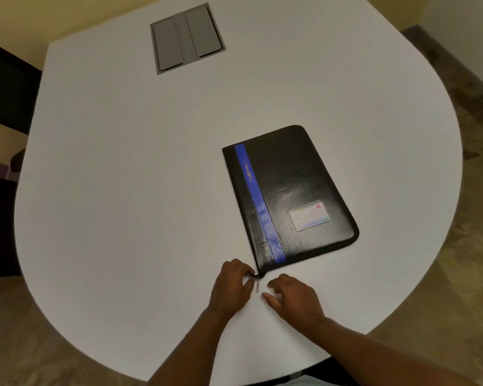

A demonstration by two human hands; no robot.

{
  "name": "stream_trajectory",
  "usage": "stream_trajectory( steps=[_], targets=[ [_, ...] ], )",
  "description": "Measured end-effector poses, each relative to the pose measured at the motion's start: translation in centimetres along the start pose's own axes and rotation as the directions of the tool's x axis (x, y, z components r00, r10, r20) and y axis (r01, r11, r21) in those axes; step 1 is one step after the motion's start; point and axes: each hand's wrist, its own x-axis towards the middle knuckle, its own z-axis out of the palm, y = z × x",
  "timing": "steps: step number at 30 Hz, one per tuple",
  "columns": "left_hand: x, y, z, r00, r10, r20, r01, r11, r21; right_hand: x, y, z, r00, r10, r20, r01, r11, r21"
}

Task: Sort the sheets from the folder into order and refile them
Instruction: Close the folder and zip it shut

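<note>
Right hand (293, 296): fingers spread and relaxed, resting on the table (123, 190) just beside the folder's near corner; holds nothing.

Left hand (230, 285): fingertips curled at that corner, apparently pinching the zip end; the zip pull (258, 285) dangles just beside them. Grip partly hidden, so uncertain.

Folder (287, 190): black, blue stripe, card window; flat on the table, skewed, zipped closed. Sheets not visible, presumably inside.

Cable hatch (187, 37): grey, far side, well apart.

Risks, as judged: with no hand pressing the cover, a tug on the zip may drag or spin the folder; a weak pinch may slip; the zip may snag at the rounded corner; sheets may spill on opening.
</note>
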Motion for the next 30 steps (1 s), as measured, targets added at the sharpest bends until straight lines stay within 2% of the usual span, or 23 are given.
stream_trajectory(
  steps=[5, 11, 17, 21, 25, 30],
  targets=[
    [-0.5, -0.3, 0.4, 0.999, -0.026, 0.025, 0.025, 1.000, 0.015, 0.3, -1.8, 1.3, 0.996, 0.087, -0.015, -0.087, 0.996, -0.019],
    [-0.5, -0.3, 0.2, 0.996, -0.017, 0.082, 0.021, 0.999, -0.047, 0.3, -2.6, 2.3, 0.981, 0.137, -0.136, -0.136, 0.991, 0.021],
    [0.3, -0.5, -1.0, 0.972, 0.008, 0.236, 0.014, 0.996, -0.091, 0.6, -3.3, 2.3, 0.969, 0.193, -0.152, -0.186, 0.981, 0.059],
    [0.8, -0.4, -1.3, 0.952, -0.030, 0.304, 0.067, 0.991, -0.114, 0.5, -3.4, 2.4, 0.964, 0.198, -0.176, -0.197, 0.980, 0.021],
    [1.0, 0.0, -1.2, 0.961, -0.022, 0.275, 0.053, 0.993, -0.107, 0.8, -3.0, 1.7, 0.987, 0.097, -0.128, -0.110, 0.989, -0.095],
    [1.0, 0.5, -1.5, 0.979, -0.040, 0.201, 0.042, 0.999, -0.005, 1.4, -2.1, 0.3, 0.970, 0.162, -0.179, -0.177, 0.981, -0.073]
  ],
)
